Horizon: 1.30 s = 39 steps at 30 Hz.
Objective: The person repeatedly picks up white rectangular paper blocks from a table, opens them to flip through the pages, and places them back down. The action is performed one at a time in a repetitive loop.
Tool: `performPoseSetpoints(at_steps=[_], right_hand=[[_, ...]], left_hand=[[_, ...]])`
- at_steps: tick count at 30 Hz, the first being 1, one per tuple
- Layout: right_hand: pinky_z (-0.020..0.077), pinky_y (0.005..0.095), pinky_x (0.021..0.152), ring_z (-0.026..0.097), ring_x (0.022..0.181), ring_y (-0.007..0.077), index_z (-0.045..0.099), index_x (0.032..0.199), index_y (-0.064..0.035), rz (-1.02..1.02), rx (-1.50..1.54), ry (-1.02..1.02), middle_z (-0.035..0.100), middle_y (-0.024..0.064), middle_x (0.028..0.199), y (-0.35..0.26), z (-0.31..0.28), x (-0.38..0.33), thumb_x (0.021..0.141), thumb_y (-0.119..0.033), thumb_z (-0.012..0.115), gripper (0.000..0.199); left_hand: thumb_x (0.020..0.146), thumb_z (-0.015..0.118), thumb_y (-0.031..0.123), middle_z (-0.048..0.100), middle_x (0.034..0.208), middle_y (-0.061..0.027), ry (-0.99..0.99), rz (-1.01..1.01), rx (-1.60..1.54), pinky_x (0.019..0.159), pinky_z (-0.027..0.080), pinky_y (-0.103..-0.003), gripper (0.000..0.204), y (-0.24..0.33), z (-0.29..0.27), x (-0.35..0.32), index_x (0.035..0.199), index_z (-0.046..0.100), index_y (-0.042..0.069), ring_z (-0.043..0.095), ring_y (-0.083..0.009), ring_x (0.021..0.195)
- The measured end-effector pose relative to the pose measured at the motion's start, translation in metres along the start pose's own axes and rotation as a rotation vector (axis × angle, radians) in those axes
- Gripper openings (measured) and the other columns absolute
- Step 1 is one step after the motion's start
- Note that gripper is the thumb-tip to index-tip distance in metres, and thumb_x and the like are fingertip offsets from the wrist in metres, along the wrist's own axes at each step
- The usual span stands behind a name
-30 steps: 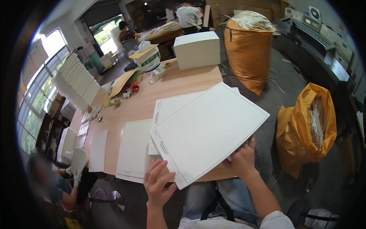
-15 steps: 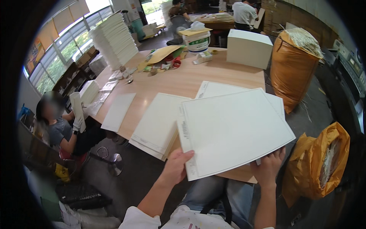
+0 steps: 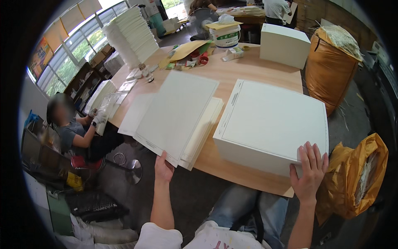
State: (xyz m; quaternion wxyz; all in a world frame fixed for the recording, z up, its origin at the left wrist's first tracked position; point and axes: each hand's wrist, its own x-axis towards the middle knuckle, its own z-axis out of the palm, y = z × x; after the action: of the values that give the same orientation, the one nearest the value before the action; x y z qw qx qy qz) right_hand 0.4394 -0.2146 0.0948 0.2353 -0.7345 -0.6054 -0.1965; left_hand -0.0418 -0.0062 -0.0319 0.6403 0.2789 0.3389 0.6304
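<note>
A thick stack of large white sheets [image 3: 273,124] sits on the wooden table [image 3: 232,68] at its near right. My right hand [image 3: 309,172] rests flat against the stack's near right corner, fingers spread. My left hand [image 3: 163,168] pinches the near corner of one white sheet [image 3: 178,112], held over a lower pile of white sheets [image 3: 201,130] left of the stack.
A white box [image 3: 285,45], a bucket [image 3: 226,37], envelopes and small items lie at the table's far end. Tall white sheet stacks [image 3: 130,37] stand far left. Orange sacks [image 3: 331,70] [image 3: 356,178] stand at right. A seated person [image 3: 72,128] works at left.
The sheet held up by both hands has moved left onto the low pile with my left hand. My right hand now lies on the thick stack's corner. The view has turned left.
</note>
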Motion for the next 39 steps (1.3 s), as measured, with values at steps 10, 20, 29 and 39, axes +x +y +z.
performPoseSetpoints(at_steps=[10,20,29,39], right_hand=[[0.0248,0.0617,0.128,0.050,0.149,0.0337,0.065,0.144,-0.0147,-0.003,-0.001,-0.007,0.061,0.0097,0.154,0.000,-0.004,0.002,0.083,-0.021,0.082,0.064],[0.0391,0.0548,0.121,0.058,0.142,0.0342,0.070,0.131,-0.0071,0.029,0.293,0.191,0.067,0.0143,0.145,0.009,-0.012,-0.010,0.094,-0.016,0.070,0.038],[0.0447,0.0250,0.074,0.052,0.080,0.0065,0.066,0.094,-0.0028,0.777,0.994,0.332,0.060,-0.0026,0.087,0.064,-0.008,-0.038,0.111,-0.024,0.064,0.028],[0.0421,0.0358,0.058,0.050,0.061,0.0190,0.060,0.080,-0.0003,0.667,0.625,0.113,0.057,0.0095,0.068,0.067,-0.029,-0.029,0.106,-0.037,0.073,0.046]], left_hand=[[0.114,0.054,0.024,0.063,0.145,-0.0126,0.202,-0.258,0.149,0.110,0.052,-0.051,0.045,-0.033,-0.028,0.017,0.153,0.047,0.003,0.063,-0.0301,0.131],[0.110,0.065,0.039,0.072,0.127,-0.0159,0.155,-0.436,0.403,0.092,0.060,-0.043,0.045,0.007,-0.018,-0.001,0.136,0.060,0.003,0.073,-0.0258,0.107],[0.107,0.066,0.016,0.065,0.081,-0.0027,-0.335,0.367,0.847,0.066,0.050,-0.025,0.017,0.068,0.203,-0.006,0.101,0.070,0.001,0.060,-0.0081,0.070],[0.091,0.075,-0.003,0.075,0.096,-0.0084,-1.198,0.491,0.996,0.073,0.058,-0.034,0.038,-0.081,0.392,-0.052,0.127,0.073,0.008,0.073,-0.0201,0.083]])
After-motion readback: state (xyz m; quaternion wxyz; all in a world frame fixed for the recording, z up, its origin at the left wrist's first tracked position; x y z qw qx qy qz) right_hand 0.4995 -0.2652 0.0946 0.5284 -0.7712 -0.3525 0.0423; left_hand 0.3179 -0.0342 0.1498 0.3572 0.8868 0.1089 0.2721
